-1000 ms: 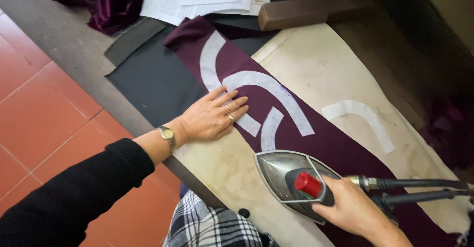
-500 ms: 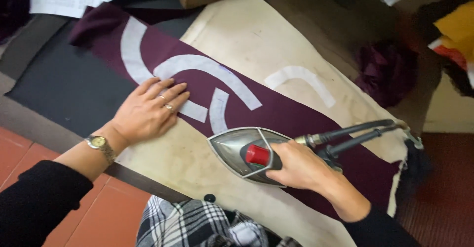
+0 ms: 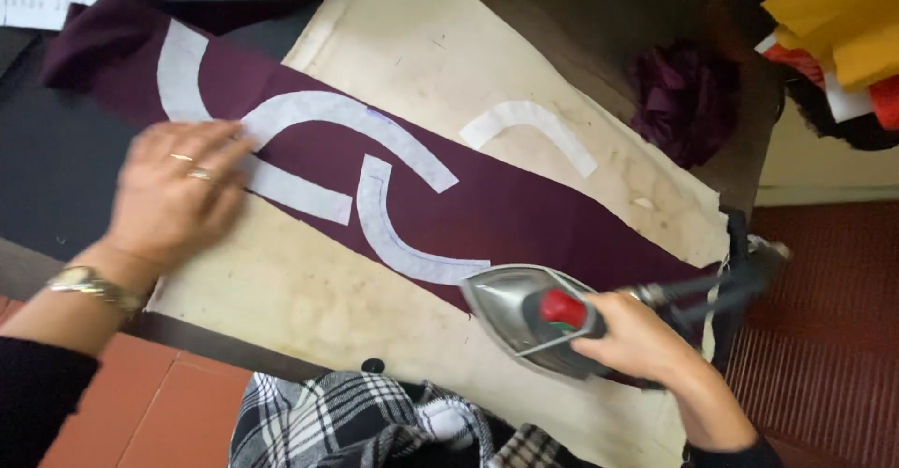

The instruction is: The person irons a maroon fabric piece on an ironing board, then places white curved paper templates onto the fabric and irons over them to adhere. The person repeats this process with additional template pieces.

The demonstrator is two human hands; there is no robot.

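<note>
The right hand (image 3: 646, 342), at the lower right of the frame, has its fingers clamped on the handle of the iron (image 3: 529, 318), whose pointed nose faces the left of the frame and sits at the lower edge of the maroon strip (image 3: 506, 211). That strip runs from the upper left to the lower right across a stained cream pad (image 3: 309, 290) on the desk (image 3: 37, 197). White curved pieces (image 3: 393, 234) lie on the strip; another lies alone on the pad, right of centre.

To press well here, the iron's sole should probably stay flat and move slowly along the strip, so that its nose does not catch and lift the edge of a white piece. The cloth ought to be held taut and the cord kept clear behind.

The left hand (image 3: 178, 197), at the middle left, lies palm down with fingers spread and together flat on the strip, covering the end of a white piece; it grips nothing. It is blurred. Its wrist, with a watch (image 3: 89, 285), is bent back from a dark sleeve. The right wrist is fairly straight, forearm entering from the bottom right corner. The two hands are well apart.
</note>
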